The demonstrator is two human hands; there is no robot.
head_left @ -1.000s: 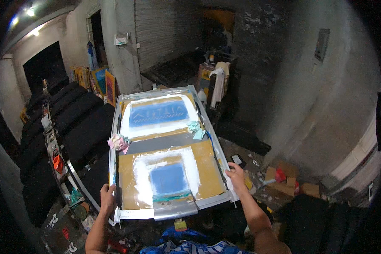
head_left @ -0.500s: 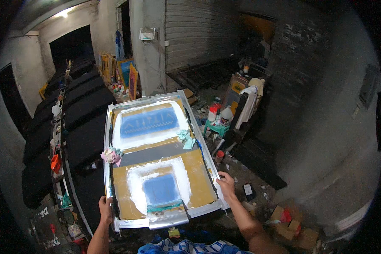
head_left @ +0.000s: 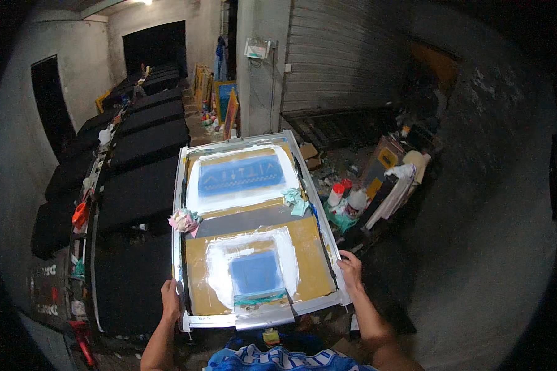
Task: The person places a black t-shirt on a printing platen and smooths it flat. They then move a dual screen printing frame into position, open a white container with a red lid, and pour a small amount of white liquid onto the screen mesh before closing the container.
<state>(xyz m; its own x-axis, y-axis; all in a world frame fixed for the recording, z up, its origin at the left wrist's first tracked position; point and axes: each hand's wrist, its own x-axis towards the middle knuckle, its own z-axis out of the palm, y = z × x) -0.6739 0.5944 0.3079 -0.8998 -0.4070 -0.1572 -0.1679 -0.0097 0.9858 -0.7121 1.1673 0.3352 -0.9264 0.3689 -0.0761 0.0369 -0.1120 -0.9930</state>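
I hold a large screen-printing frame (head_left: 211, 321) in front of me by its two long sides. It has a pale metal rim, yellow-brown mesh, and two blue panels ringed with white ink. My left hand (head_left: 171, 300) is closed around the left rim near the near corner. My right hand (head_left: 351, 271) grips the right rim, a little farther up. A wide metal squeegee (head_left: 264, 315) with teal-stained edge lies across the near rim. A crumpled pink and white rag (head_left: 183, 221) sits on the left rim, and a mint-green cloth (head_left: 296, 202) rests near the right rim.
Long rows of black-covered printing boards (head_left: 143, 179) run along the left, with an orange container (head_left: 80, 214) on the rail beside them. At right, bottles (head_left: 336, 194) and draped cloths (head_left: 395, 191) stand close to the frame. Several screens (head_left: 227, 99) lean by the pillar (head_left: 258, 93).
The view has swung left, so the room's things sit farther right in the picture. The screen frame has moved along with me, still in both hands, with rags and squeegee on it.
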